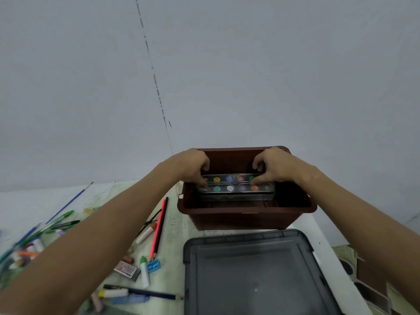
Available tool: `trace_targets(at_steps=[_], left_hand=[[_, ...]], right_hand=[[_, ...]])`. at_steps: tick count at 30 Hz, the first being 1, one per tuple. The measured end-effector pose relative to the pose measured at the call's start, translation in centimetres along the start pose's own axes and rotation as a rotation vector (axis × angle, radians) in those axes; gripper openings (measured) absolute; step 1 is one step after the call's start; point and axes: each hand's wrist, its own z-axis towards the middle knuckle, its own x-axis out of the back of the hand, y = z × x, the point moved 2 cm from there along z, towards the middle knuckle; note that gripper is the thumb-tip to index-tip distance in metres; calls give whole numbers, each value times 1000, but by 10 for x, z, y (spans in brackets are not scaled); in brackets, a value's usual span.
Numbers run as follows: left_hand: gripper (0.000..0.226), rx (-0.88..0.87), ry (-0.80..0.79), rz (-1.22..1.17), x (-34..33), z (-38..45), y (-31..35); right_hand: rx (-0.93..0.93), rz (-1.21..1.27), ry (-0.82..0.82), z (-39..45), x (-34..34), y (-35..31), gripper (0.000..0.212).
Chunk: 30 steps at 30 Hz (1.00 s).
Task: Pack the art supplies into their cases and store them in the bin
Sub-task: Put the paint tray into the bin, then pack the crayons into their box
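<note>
Holding a paint case (236, 187) over the open brown bin (245, 214), both hands reaching forward from the near edge. Gripping the case's left end with the left hand (193, 167), fingers curled down over the far edge and thumb pinching the near side. Gripping the right end with the right hand (272, 167) the same way, fingers curled over the top, thumb pressing near an orange paint well. Sitting level within the bin's mouth, just below the rim, long side running left to right; clear lid showing two rows of round colour wells, yellow, blue, red, green, teal, white, purple, orange. Cannot tell whether touching the bin floor or hanging above it. Lying flat on the table (177, 228) just in front of the bin, a grey lid (250, 273). Scattered to the left: a red pencil (158, 230), a blue sharpener (154, 266), a green-capped marker (144, 271), an eraser (127, 270), green pens (61, 220), a blue brush (68, 203), and a blurred heap of tubes (25, 253) at the far left edge
</note>
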Motion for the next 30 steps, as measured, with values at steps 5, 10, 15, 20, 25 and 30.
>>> trace_targets(at_steps=[5, 10, 15, 20, 25, 30], left_hand=[[35, 86, 249, -300, 3, -69, -36], [30, 281, 291, -429, -21, -171, -85], [29, 492, 283, -516, -61, -277, -155], [29, 628, 324, -515, -94, -375, -235], [16, 700, 346, -495, -111, -455, -321], [26, 829, 359, -450, -135, -518, -403]], right_hand=[[110, 280, 114, -1, 4, -65, 21], [362, 386, 152, 7, -12, -186, 14], [551, 427, 55, 26, -59, -317, 14], [637, 478, -47, 39, -112, -433, 15], [556, 571, -114, 65, -159, -537, 11], [495, 532, -94, 88, -199, -622, 15]])
